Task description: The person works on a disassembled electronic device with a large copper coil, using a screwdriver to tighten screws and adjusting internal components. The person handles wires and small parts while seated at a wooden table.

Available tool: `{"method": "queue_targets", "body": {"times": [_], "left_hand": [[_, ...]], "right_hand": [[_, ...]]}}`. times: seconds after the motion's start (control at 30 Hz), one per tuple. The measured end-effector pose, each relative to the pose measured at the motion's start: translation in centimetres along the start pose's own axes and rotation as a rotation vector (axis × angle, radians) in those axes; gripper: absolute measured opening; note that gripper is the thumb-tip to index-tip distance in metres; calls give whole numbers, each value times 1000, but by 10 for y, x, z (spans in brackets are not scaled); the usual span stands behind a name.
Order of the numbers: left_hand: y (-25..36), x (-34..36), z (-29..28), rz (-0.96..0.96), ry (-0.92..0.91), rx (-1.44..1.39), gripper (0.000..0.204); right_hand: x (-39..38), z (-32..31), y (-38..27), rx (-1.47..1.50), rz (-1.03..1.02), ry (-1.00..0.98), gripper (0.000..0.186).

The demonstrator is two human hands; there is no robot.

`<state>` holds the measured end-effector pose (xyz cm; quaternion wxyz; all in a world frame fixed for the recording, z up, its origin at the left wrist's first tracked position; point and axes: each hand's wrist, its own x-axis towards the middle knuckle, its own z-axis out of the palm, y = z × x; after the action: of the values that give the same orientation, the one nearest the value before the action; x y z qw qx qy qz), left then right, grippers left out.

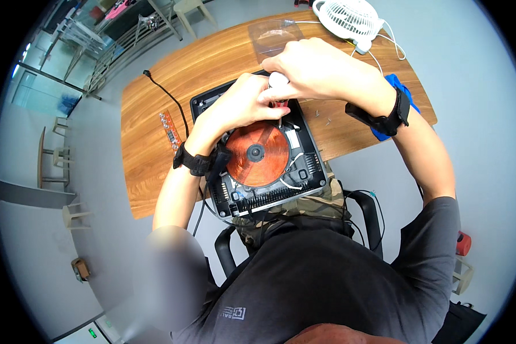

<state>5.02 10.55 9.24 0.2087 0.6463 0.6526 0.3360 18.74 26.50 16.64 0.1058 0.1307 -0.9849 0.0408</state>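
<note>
An opened induction cooker lies with its flat round copper coil bared, its near end over my lap at the table's edge. Above the cooker's far part, my right hand is closed around the white-topped handle of a screwdriver. Its red lower part and thin shaft point down beside the coil. My left hand is closed at the lower part of the same screwdriver, thumb stretched along it. The tip's exact contact point is too small to tell. White wires run along the coil's near side.
Loose screws lie on the wooden table right of the cooker. Left of it are an orange circuit board strip and a black cord. Farther off stand a clear plastic tray, a white fan and a blue cloth.
</note>
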Motion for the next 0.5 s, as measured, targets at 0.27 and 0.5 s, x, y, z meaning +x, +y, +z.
{"method": "queue_targets", "body": {"times": [0.27, 0.5], "left_hand": [[12, 7, -7, -139, -122, 53, 29], [3, -2, 3, -98, 64, -28, 34]], "right_hand": [[-8, 4, 3, 271, -4, -80, 35], [-1, 7, 6, 161, 84, -57, 48]]}}
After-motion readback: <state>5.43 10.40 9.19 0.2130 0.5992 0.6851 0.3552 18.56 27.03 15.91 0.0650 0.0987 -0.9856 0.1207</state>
